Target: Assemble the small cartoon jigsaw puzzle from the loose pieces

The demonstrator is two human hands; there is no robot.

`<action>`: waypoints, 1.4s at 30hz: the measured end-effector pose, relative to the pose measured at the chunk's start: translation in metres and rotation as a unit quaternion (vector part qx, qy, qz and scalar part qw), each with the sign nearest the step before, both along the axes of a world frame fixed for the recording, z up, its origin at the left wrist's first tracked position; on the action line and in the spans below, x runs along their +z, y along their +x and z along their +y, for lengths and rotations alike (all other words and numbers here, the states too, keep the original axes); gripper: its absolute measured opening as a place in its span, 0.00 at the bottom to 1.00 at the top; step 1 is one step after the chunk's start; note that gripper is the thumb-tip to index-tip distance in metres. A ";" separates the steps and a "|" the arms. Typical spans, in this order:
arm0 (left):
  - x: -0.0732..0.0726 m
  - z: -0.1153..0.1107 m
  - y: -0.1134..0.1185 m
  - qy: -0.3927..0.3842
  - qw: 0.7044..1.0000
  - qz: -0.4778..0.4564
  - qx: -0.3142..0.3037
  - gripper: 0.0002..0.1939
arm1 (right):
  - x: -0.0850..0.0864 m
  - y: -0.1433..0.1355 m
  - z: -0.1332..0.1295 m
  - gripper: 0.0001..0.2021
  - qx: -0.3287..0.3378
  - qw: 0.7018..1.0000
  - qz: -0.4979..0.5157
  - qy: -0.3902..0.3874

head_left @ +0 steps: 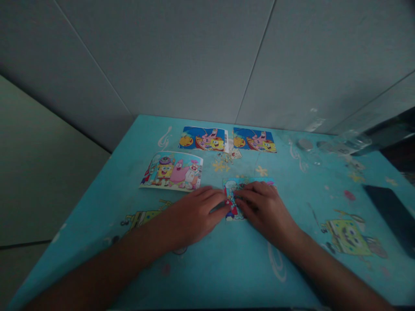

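Two hands rest on a small jigsaw puzzle (234, 196) lying near the middle of the table (97, 207), a little toward the near edge. Left hand (191, 214) lies palm down, fingers extended and loosely together, fingertips touching the puzzle's left edge. Right hand (262, 207) lies flat over the puzzle's right part, fingers stretched leftward and pressing on its surface; neither hand is closed around anything. Fingertips of both hands nearly meet over the puzzle. Puzzle picture is partly covered and dim, probably a cartoon scene with a turquoise upper border.

Loose puzzle pieces (228, 157) lie in a small scatter just beyond the puzzle, toward the far edge. Cartoon picture card (173, 171) lies left of the puzzle, just beyond the left hand. Two more cards sit side by side along the far edge: left far card (203, 138) and right far card (254, 140). Dark flat object (391, 214) lies at the right edge. Table surface is turquoise with printed cartoon figures.
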State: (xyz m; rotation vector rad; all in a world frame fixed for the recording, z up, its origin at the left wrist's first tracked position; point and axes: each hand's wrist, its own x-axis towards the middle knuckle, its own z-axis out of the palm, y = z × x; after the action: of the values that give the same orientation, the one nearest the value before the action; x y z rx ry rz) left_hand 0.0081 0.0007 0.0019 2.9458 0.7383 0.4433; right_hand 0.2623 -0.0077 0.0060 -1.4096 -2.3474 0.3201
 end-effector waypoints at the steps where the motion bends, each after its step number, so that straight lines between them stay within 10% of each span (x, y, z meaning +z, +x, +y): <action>1: 0.000 0.000 0.000 0.001 1.000 -0.001 0.000 0.15 | 0.000 0.000 0.000 0.10 -0.001 1.000 -0.002 -0.004; 42: 0.002 0.002 0.000 0.000 1.000 0.001 -0.010 0.15 | 0.004 0.002 0.002 0.10 0.007 1.000 0.015 0.001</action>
State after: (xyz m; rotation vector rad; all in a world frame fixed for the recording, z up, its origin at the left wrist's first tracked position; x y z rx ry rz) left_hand 0.0085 0.0023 0.0039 2.9501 0.7088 0.4398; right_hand 0.2641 -0.0058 0.0101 -1.3778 -2.3342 0.3400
